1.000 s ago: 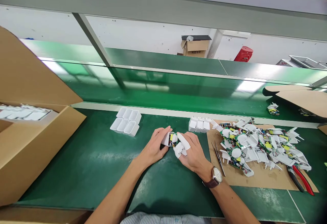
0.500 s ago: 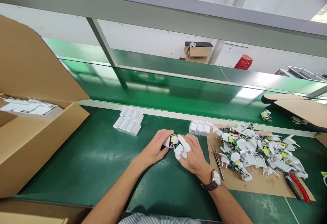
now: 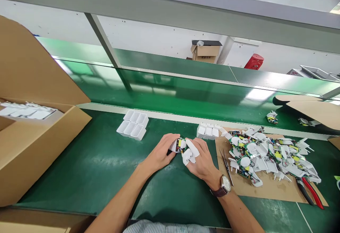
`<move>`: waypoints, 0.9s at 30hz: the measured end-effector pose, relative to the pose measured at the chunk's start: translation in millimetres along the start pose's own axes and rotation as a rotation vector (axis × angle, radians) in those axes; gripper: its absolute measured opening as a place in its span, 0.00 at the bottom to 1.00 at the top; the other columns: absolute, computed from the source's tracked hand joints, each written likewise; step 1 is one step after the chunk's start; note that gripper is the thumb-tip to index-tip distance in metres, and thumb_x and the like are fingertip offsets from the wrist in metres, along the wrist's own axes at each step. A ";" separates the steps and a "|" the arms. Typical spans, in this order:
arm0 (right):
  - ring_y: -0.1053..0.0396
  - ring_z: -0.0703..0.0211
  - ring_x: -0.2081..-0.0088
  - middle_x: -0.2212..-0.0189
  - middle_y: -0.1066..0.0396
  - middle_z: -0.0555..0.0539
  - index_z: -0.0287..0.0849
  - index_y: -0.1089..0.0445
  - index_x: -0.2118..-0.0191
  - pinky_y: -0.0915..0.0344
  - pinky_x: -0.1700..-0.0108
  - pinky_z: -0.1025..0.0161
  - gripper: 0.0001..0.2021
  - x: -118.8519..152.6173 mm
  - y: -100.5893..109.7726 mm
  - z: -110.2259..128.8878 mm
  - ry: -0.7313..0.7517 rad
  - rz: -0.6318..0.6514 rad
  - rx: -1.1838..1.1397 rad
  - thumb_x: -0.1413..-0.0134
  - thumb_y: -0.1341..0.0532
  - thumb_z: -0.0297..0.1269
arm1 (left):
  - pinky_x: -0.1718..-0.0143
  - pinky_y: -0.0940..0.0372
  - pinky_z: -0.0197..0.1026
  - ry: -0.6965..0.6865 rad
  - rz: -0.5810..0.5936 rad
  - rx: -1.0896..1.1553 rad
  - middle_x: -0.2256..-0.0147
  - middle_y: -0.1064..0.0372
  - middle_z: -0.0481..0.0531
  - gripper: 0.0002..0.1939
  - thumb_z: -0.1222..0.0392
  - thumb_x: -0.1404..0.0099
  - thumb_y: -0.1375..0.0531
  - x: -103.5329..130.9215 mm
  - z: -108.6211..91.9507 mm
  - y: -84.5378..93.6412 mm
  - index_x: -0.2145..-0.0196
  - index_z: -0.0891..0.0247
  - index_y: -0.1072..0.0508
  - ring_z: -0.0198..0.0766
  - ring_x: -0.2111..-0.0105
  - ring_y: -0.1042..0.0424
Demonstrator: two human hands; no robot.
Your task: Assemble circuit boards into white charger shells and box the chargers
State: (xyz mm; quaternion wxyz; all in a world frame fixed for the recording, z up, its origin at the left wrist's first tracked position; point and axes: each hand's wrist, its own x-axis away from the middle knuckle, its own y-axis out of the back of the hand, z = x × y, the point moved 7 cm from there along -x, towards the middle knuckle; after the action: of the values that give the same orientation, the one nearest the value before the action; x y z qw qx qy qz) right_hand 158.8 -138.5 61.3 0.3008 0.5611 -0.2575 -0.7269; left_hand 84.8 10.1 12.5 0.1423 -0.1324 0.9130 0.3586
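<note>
My left hand (image 3: 160, 152) is closed around a small white plastic housing (image 3: 173, 146), just left of centre. A small circuit board (image 3: 181, 144) with a yellow component sits at the housing's open right end, partly inside as far as I can see. From the right, my right hand (image 3: 202, 158) pinches the board. White pieces (image 3: 189, 155) lie at its fingertips; I cannot tell whether all are plastic parts or finger covers. A wristwatch (image 3: 225, 185) is on my right wrist. Both hands are just above the green bench (image 3: 111, 169).
Two groups of white housings stand behind my hands, a left one (image 3: 133, 124) and a right one (image 3: 208, 131). Tweezers (image 3: 226, 166), a heap of boards with white parts (image 3: 265, 151) and red-black pliers (image 3: 309, 192) lie on cardboard at right. A large carton (image 3: 53, 144) stands left.
The view has shifted slightly. My hands keep nearly the same pose around the housing and the board.
</note>
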 end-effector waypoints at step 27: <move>0.33 0.41 0.47 0.46 0.28 0.37 0.38 0.48 0.29 0.31 0.45 0.41 0.33 5.5 -14.3 -3.1 0.011 0.101 -0.004 0.38 0.41 0.28 | 0.37 0.34 0.56 0.004 -0.003 0.028 0.39 0.39 0.61 0.31 0.67 0.31 0.40 -1.3 -2.1 -4.4 0.33 0.54 0.41 0.50 0.38 0.35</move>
State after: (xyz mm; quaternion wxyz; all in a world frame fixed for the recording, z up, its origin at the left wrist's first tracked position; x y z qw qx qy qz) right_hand 158.7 -132.8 46.7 0.3395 0.5507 -0.2822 -0.7084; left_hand 87.2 5.7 11.7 0.1428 -0.1327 0.9181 0.3451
